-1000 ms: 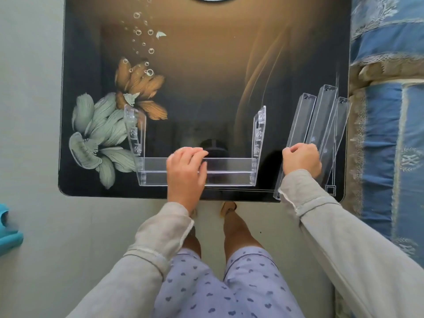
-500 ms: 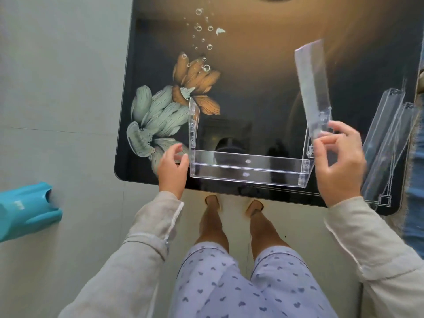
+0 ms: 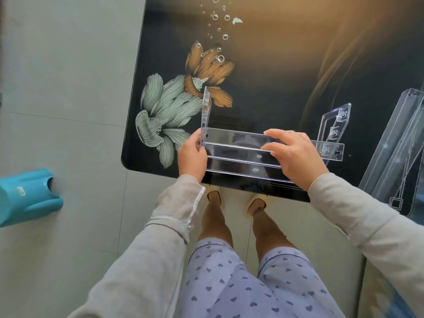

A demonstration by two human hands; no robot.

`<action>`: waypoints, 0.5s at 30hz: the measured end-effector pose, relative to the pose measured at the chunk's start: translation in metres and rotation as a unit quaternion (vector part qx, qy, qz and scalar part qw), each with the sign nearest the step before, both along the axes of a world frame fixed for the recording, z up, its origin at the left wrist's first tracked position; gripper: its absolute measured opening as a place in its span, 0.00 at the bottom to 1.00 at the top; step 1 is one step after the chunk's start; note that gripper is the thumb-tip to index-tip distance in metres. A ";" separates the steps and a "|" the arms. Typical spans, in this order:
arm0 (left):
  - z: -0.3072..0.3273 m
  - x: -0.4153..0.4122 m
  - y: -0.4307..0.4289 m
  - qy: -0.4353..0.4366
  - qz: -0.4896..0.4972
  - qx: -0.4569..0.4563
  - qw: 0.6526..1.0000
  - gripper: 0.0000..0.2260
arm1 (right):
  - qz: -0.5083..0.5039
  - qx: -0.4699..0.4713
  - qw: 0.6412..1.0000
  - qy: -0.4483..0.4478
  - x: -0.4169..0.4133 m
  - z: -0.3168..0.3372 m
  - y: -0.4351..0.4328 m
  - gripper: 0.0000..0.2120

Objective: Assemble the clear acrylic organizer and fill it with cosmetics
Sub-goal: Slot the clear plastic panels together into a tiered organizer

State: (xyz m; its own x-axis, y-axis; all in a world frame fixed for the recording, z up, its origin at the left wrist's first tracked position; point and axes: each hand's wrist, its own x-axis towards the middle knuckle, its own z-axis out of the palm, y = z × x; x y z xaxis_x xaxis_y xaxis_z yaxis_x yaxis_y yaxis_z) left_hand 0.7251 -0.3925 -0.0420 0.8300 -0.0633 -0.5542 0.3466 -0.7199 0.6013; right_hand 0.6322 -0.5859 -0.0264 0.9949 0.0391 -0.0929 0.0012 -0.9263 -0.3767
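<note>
Organizer (image 3: 236, 153) between left hand (image 3: 191, 157), right hand (image 3: 296, 158)

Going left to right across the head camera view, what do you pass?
Teal plastic object on the floor → left hand → acrylic organizer → right hand → spare acrylic panels.

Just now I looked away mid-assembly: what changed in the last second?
The right hand took a clear panel from the loose panels, raised it, then lowered it across the organizer frame. The left hand moved from the front shelf to grip the frame's left corner. The remaining loose panels stayed put.
</note>
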 end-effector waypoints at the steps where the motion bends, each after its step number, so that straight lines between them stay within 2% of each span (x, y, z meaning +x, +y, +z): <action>1: 0.000 0.000 0.000 0.000 -0.002 -0.004 1.000 0.21 | -0.004 0.000 1.000 0.004 0.002 -0.001 0.002 0.12; 15: -0.002 -0.001 0.000 -0.011 -0.012 0.007 1.000 0.20 | -0.020 0.026 0.997 0.076 0.011 -0.004 0.003 0.09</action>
